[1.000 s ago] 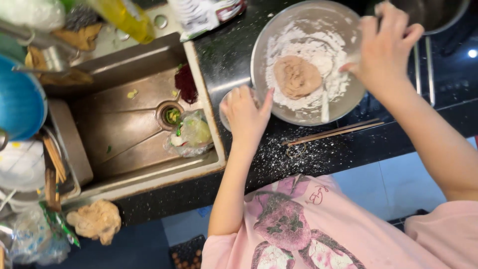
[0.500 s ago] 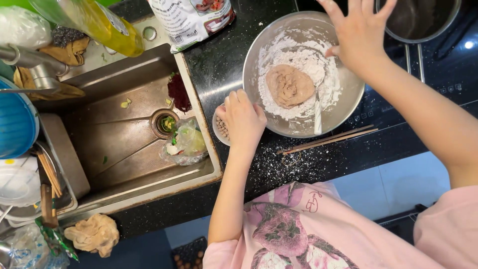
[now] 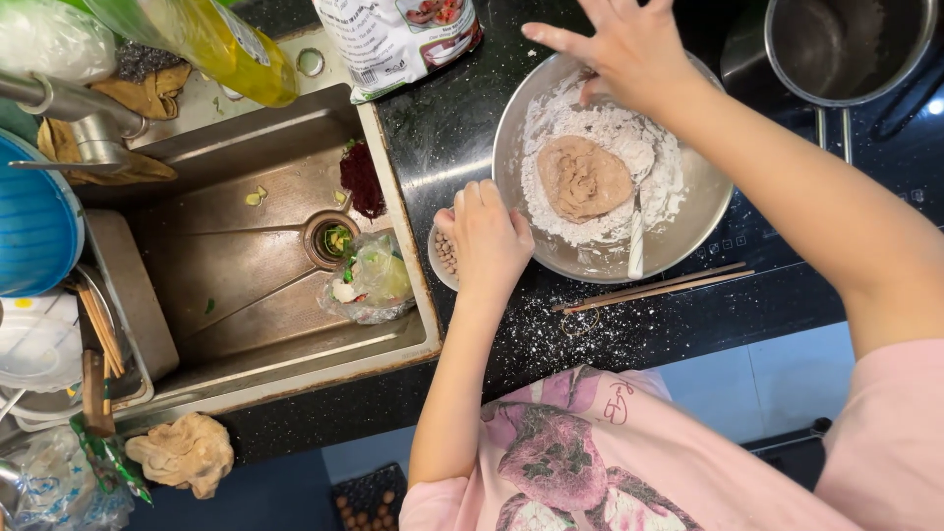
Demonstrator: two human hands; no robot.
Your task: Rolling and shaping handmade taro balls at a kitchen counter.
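A metal bowl on the black counter holds white flour and a brown lump of dough. A white spoon leans in the flour. My left hand lies at the bowl's left rim with its fingers curled onto it, and its palm covers a small bowl of beans. My right hand hovers over the bowl's far rim, fingers spread, one fingertip down by the flour. It holds nothing.
Wooden chopsticks lie on spilled flour in front of the bowl. A steel pot stands at the right and a printed bag at the back. A steel sink with scraps, a yellow bottle and a dish rack fill the left.
My right hand has moved from the bowl's right rim to its far rim. My left hand's fingers have curled from spread to closed at the left rim.
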